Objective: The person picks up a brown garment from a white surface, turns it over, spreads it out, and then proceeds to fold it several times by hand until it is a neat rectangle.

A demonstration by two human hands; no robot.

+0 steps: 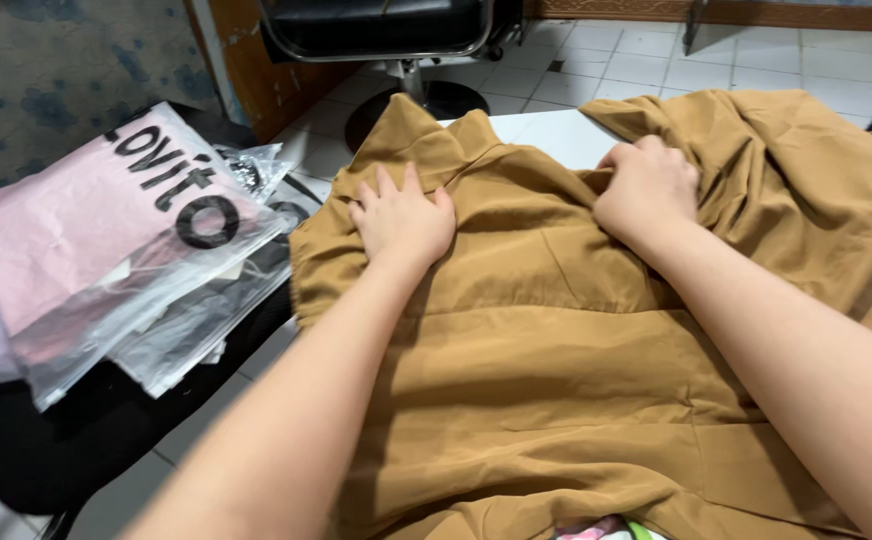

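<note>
Head view, left hand [403, 218] flat and open on brown garment [556, 370], right hand [648, 190] grip bunching its fabric, fingertips hidden

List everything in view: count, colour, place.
tan-brown cloth garment: one, tan-brown, spread over the white table, centre and right
white table: one, white, bare corner showing beyond the garment
clear plastic bag holding pink fabric: one, pink with black lettering, left
clear plastic bags under it: several, count unclear, dark contents, left
black swivel chair: one, black with chrome base, top centre
white tiled floor: top
left hand: flat, fingers spread on the garment
right hand: closed, bunching the garment's fabric
</note>
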